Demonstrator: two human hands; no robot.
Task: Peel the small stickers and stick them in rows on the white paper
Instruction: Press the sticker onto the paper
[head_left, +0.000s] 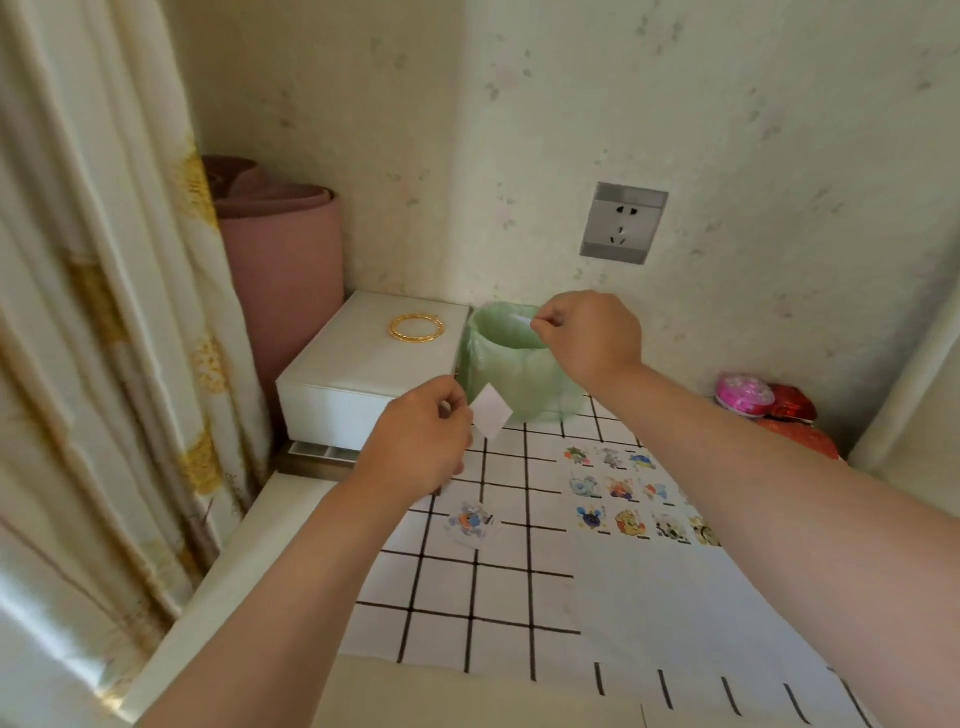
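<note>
Bin (511, 364) stands behind left hand (421, 441) pinching backing (491, 410), right hand (587, 332) pinching scrap (523, 319).

Paper, plastic, cloth and a bit of shiny metal

The white paper (649, 597) looks matt and smooth, its stickers (618, 488) faintly glossy with printed colour. The small square slip (491, 410) is plain matt paper. The green bin liner (511, 374) is thin, translucent plastic, softly wrinkled. The white box (363, 364) has a smooth, semi-gloss finish; the bangles (417, 327) on it gleam like gold metal. The curtain (104, 312) is woven cloth.
</note>
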